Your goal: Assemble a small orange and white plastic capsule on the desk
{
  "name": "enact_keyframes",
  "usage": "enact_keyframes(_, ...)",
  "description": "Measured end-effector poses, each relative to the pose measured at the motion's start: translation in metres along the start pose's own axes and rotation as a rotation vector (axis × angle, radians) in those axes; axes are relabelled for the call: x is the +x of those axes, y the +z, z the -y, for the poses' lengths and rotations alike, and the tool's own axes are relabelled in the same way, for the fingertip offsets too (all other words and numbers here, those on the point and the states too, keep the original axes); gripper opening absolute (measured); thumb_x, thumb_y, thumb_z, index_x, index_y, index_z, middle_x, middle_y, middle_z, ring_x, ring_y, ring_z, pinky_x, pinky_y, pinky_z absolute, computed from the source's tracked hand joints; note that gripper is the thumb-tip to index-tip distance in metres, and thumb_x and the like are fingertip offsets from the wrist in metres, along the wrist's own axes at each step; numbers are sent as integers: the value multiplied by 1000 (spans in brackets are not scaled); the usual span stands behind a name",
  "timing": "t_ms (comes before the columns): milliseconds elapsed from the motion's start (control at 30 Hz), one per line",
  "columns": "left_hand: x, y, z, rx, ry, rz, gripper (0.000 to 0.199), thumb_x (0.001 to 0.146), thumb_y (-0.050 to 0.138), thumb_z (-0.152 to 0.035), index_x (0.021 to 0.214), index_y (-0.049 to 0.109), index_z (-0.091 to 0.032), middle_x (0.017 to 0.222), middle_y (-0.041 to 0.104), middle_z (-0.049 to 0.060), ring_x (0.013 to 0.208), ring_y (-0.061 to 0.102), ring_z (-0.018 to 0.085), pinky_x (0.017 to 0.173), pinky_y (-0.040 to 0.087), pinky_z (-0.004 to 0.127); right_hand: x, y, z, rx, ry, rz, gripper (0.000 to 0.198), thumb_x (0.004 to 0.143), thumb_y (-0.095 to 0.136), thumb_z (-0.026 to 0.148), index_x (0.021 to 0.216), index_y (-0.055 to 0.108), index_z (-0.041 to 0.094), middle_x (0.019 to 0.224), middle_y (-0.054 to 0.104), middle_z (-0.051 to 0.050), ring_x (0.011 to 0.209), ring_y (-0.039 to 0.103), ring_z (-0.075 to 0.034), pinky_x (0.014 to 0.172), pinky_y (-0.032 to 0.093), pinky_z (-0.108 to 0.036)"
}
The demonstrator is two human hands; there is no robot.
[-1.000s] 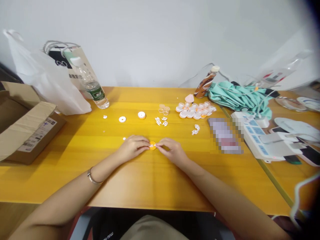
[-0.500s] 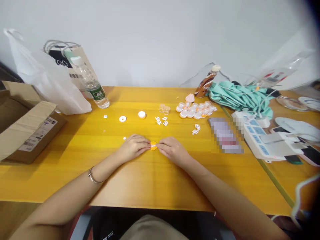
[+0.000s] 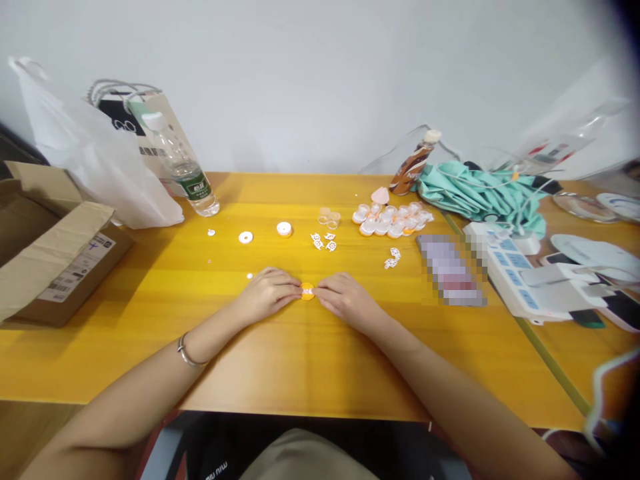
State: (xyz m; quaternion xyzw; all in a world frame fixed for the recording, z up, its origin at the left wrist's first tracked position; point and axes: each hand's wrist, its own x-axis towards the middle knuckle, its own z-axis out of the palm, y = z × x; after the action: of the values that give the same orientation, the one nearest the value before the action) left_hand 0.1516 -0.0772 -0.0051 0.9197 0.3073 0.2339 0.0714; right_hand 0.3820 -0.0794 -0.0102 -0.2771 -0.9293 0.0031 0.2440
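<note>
A round orange piece, whitish-centred; between left hand and right hand.

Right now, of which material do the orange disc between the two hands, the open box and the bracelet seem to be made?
The orange disc: probably smooth plastic, judging by its bright colour, but too small to be sure.
The open box: matt cardboard, shown by its plain brown colour and folded flaps.
The bracelet: likely polished metal, since it looks silvery and shines.
</note>
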Motion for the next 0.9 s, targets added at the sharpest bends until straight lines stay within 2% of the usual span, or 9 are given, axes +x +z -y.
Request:
enact_keyframes(300, -1, 0, 0, 3, -7, 7, 20, 88, 48, -28, 96, 65, -23, 99, 69, 4, 90, 62, 15, 81, 40, 30, 0, 5, -2, 47, 36, 3, 18, 87, 45, 18, 91, 63, 19, 83, 65, -6, 73, 56, -17, 70, 43, -32)
enact_keyframes(533, 1, -5, -6, -33, -65, 22, 24, 88, 49, -31, 106, 60, -20, 96, 69, 5, 87, 63, 14, 80, 40, 29, -1, 6, 0, 305, 247, -125, 18, 85, 51, 23, 100, 58, 20, 90, 64, -7, 83, 59, -18, 76, 47, -34)
enact_keyframes(700, 3, -5, -11, -77, -132, 0, 28, 85, 53, -35, 107, 59, -21, 96, 68, 6, 87, 62, 16, 78, 42, 30, 1, 10, 3, 248, 310, -43, 44, 73, 64, 43, 110, 55, 20, 97, 59, -9, 90, 55, -23, 79, 45, -38)
enact_keyframes(900, 10, 3, -17, -137, -116, -84, 20, 86, 51, -29, 99, 63, -20, 96, 66, 6, 86, 61, 16, 78, 44, 30, 2, 17, 3, 210, 326, -9, 33, 77, 61, 41, 106, 59, 23, 97, 56, -7, 90, 52, -21, 77, 42, -35)
